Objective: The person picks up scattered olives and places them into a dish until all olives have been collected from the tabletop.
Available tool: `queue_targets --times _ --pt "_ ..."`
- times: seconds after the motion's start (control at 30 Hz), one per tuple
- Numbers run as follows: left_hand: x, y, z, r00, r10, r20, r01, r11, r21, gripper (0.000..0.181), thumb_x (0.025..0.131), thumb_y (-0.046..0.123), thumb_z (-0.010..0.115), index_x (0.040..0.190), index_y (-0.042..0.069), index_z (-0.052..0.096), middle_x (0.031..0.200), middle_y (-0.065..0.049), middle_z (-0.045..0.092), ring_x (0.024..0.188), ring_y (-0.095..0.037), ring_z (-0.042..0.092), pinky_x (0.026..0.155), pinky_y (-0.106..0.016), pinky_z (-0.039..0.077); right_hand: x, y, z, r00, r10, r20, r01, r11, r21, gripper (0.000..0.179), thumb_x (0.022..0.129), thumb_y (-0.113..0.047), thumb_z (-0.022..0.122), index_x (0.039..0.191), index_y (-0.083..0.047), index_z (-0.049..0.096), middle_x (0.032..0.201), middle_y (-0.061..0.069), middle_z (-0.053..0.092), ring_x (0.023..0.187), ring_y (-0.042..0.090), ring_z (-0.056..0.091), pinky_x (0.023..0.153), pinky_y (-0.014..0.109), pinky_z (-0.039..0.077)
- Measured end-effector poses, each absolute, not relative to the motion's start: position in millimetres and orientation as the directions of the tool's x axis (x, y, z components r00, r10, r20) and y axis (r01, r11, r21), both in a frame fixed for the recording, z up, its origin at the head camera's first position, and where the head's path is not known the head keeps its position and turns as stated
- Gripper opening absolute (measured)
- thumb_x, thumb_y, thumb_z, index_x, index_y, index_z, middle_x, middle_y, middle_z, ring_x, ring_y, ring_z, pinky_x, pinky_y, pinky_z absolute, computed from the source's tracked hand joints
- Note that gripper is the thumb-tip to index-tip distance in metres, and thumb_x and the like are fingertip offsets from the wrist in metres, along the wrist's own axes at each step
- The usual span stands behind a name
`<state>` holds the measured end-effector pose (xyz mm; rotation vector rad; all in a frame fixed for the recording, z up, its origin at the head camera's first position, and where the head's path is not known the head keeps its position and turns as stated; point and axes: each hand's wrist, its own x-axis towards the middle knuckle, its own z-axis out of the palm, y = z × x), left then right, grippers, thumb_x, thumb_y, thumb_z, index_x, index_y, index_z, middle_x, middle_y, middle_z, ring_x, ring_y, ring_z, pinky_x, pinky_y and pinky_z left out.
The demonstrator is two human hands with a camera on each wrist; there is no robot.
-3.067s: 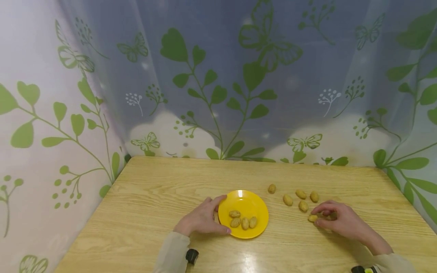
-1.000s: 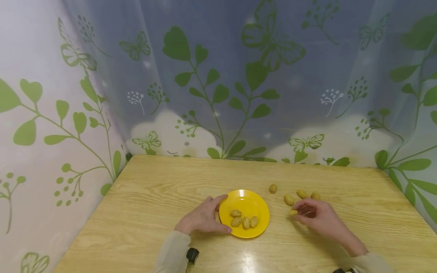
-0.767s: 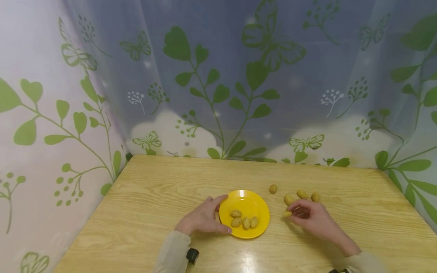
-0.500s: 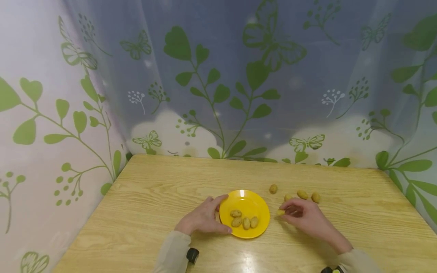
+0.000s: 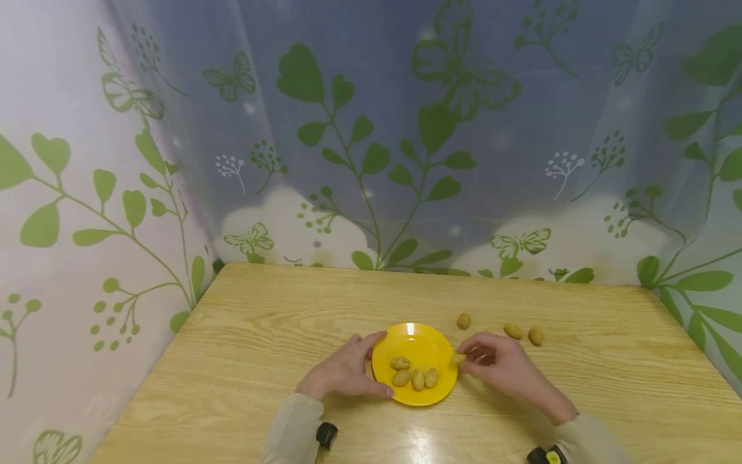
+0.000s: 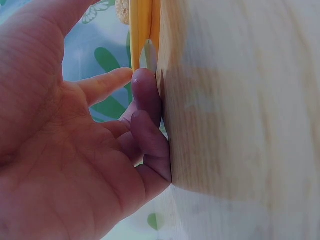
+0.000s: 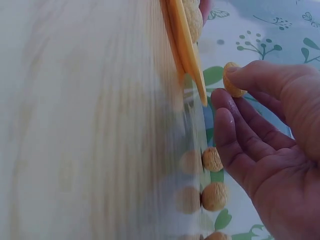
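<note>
Oval piece: clear of plate, seen only upper right, right wrist view
Right grip: pinches it beneath thumb
Left grip: holds plate

1. Plate on table; curtain behind, at twelve.
2. Four nuts on the plate, nine through six to four.
3. Left hand at its nine, right hand with held nut at three.
4. Three loose nuts on the table, toward two.
</note>
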<state>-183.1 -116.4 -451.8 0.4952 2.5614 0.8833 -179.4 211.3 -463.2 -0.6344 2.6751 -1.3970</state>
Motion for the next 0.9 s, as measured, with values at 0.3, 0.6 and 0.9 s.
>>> queue_targets --times 0.3,0.6,0.9 --pt "-182.3 -116.2 -452.7 -0.867 0.439 -0.236 0.205 0.746 0.634 0.106 0.073 0.049 0.088 0.160 0.022 0.033 0.114 -0.004 0.053 0.094 -0.015 0.052 0.083 -0.037 0.048 -183.4 201.1 -465.1 -0.899 -0.413 0.148 -0.354 0.485 -0.800 0.017 0.089 -0.011 0.078 0.105 -0.014 0.074 0.103 0.005 0.075 0.089 0.006 0.070 0.076 0.025 0.059" --pt "-181.3 -115.7 -451.6 -0.868 0.439 -0.233 0.208 0.747 0.632 0.106 0.073 0.048 0.088 0.160 0.021 0.034 0.114 -0.004 0.052 0.093 -0.015 0.052 0.081 -0.035 0.047 -187.1 189.9 -464.5 -0.895 -0.431 0.117 -0.331 0.465 -0.821 0.017 0.090 -0.015 0.078 0.107 -0.016 0.073 0.106 0.005 0.075 0.090 0.008 0.070 0.077 0.025 0.058" --pt "-181.4 -115.8 -452.4 -0.868 0.438 -0.233 0.206 0.746 0.634 0.106 0.073 0.049 0.088 0.160 0.021 0.033 0.114 -0.005 0.052 0.091 -0.015 0.052 0.079 -0.034 0.047 -191.5 176.9 -465.3 -0.881 -0.452 0.141 -0.366 0.462 -0.808 0.016 0.091 -0.013 0.077 0.106 -0.016 0.074 0.106 0.005 0.075 0.090 0.009 0.070 0.077 0.025 0.058"
